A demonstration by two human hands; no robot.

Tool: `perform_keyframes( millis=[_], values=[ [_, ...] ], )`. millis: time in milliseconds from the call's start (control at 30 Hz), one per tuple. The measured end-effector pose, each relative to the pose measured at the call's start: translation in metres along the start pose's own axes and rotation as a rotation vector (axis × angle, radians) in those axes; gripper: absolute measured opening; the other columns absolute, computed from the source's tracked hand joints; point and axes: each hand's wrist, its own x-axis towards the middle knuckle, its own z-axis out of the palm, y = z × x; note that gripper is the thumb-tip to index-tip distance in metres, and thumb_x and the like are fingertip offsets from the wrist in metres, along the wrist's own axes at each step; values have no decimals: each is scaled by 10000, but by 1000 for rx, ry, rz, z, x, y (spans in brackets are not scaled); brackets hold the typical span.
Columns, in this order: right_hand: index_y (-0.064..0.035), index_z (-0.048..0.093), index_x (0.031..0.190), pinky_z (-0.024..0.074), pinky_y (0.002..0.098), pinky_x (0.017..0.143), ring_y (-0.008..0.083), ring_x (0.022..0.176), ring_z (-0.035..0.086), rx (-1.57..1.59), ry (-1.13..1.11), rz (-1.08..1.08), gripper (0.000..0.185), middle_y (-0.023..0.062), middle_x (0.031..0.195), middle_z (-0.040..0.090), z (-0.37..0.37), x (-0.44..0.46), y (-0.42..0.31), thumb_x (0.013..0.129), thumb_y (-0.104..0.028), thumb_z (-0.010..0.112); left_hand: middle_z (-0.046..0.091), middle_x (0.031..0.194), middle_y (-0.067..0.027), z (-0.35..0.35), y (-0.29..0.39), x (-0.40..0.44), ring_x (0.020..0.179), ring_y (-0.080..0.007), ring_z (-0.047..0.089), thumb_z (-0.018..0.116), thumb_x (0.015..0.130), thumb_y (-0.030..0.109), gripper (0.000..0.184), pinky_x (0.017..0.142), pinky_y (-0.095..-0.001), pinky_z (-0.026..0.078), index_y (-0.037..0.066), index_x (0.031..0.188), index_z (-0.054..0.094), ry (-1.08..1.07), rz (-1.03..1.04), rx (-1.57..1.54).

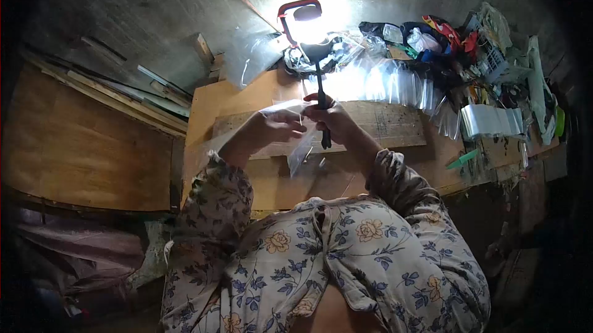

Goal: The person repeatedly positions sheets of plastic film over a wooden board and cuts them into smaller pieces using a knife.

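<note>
Right hand [335, 118] clenched round slim dark tool [322, 99]. Left hand [272, 128] at clear plastic film [300, 158]; can't tell if pinched. Wooden board [392, 124] under grip, lit work lamp [305, 13] beyond.

A small makeshift workshop, it seems: bare grey wall [160, 6], glaring work lamp [304, 22], timber strips [165, 93] at one side, a wooden tabletop [202, 108] with clear plastic sleeves [401, 86], and a dark hand tool [321, 99] held over a board [389, 124].
</note>
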Motion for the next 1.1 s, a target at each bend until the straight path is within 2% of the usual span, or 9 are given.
perform_keyframes(
  millis=[33,100,167,233,367,500,633,700,1100],
  values=[
    [-83,510,1042,310,162,423,18,536,440,-1,-6,-3,314,-7,754,578,3,-1,3,761,-116,647,622,971,-91,3,0,-4,856,-186,608,624,759,164,326,754,-298,474,13,1043,570,5,3,3],
    [-72,495,1023,316,162,427,23,525,431,190,45,-98,308,-9,754,567,7,-6,9,756,-94,649,635,917,-124,17,1,-12,740,-161,625,645,747,194,291,670,-281,482,48,996,613,396,131,872],
    [-68,482,1007,317,172,420,26,517,419,274,107,-94,306,-12,769,558,11,-5,21,752,-79,651,620,911,-130,28,-7,-18,736,-196,602,656,727,173,164,686,-300,465,76,858,642,538,150,816],
    [-83,466,1022,350,192,489,46,603,446,331,175,-64,304,6,812,556,15,-11,26,769,-102,634,603,930,-126,27,-20,-14,798,-236,572,650,714,140,108,728,-316,444,61,776,608,889,723,1296],
    [-128,479,1009,357,197,533,51,687,458,423,122,-116,294,-10,847,555,6,-15,40,767,-112,646,552,795,-120,3,-30,16,793,-320,529,602,738,72,108,657,-412,424,40,812,530,748,915,1099],
    [-133,516,997,367,202,541,45,691,465,282,225,-119,265,-22,843,556,1,-29,35,769,-136,652,568,774,-158,0,-27,16,749,-343,562,551,781,58,81,634,-409,437,22,812,485,619,819,954],
    [-91,601,979,408,233,544,75,661,510,-226,349,-271,250,-1,813,578,-11,-22,15,744,-138,672,568,777,-162,-5,-29,16,731,-354,560,543,786,51,69,612,-407,440,25,820,489,580,840,959],
    [-60,623,945,438,263,584,100,657,527,-806,170,-638,227,37,793,590,-8,-19,-8,734,-128,674,570,776,-161,-4,-28,15,734,-354,560,538,792,50,61,616,-409,440,30,819,486,559,805,957],
    [-46,621,903,448,273,593,109,589,519,-905,-12,-320,210,78,715,618,8,-13,-9,749,-183,662,561,789,-166,7,-29,2,719,-359,548,528,791,47,65,614,-409,434,20,803,470,473,830,1024]
  ],
)
